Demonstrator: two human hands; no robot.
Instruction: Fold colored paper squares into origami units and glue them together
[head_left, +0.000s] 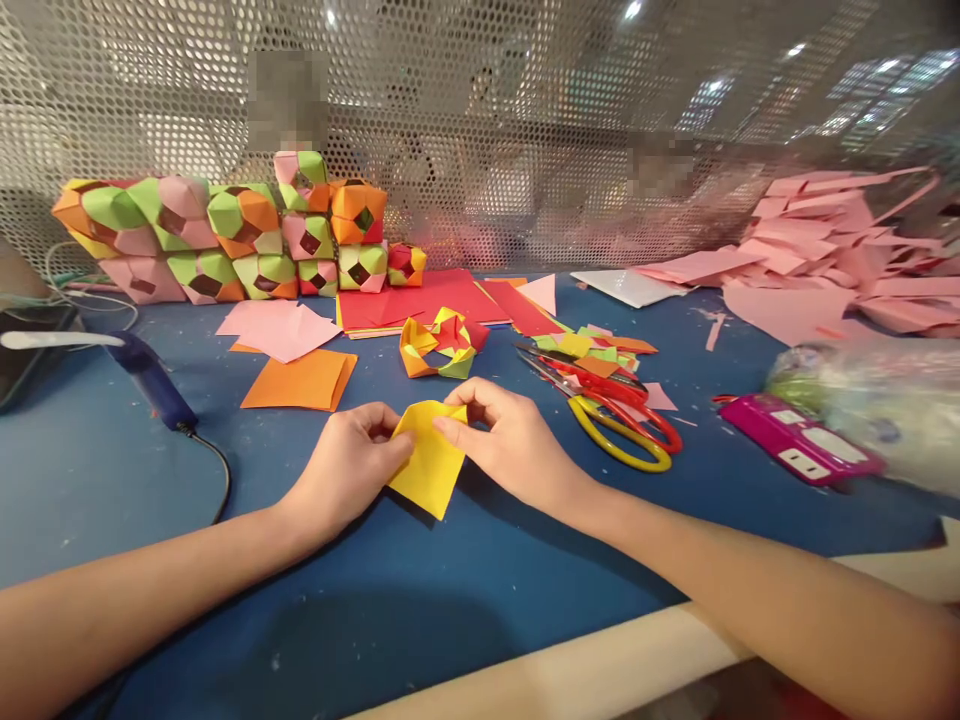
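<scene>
Taking the yellow paper (pixel 427 462) as the middle of the clock and 12 as straight away from you, your left hand (pixel 364 455) sits at 9 o'clock and pinches the sheet's left edge between thumb and curled fingers. Your right hand (pixel 510 440) comes in at 2 o'clock, thumb and fingers pinching the upper right corner. The sheet is held up a little, over the blue counter (pixel 450 610), with one point hanging toward 6 o'clock.

At 12 o'clock, just past your hands, you have a ring of folded paper (pixel 454 340) in red, yellow, orange and pale green. Beyond it lie red sheets (pixel 442 295). At 10 o'clock are orange paper (pixel 292 380) and, behind it, pink sheets (pixel 281 328); farther out at 11 o'clock, folded paper balls (pixel 255 220) stand stacked in front of a perforated screen (pixel 480 130).

Well out at 10 o'clock is a blue-handled tool (pixel 157 385) with a white rod and a black cord. At your 2 o'clock, scissors (pixel 616 408) with red and yellow handles lie beside coloured scraps (pixel 600 350); overlap makes it hard to tell whether they are one pair or two. A pile of pink strips (pixel 825 235) rises farther out at 2 o'clock, and a magenta power strip (pixel 799 440) lies at 3, touching or just beside a clear plastic bag (pixel 892 415).
</scene>
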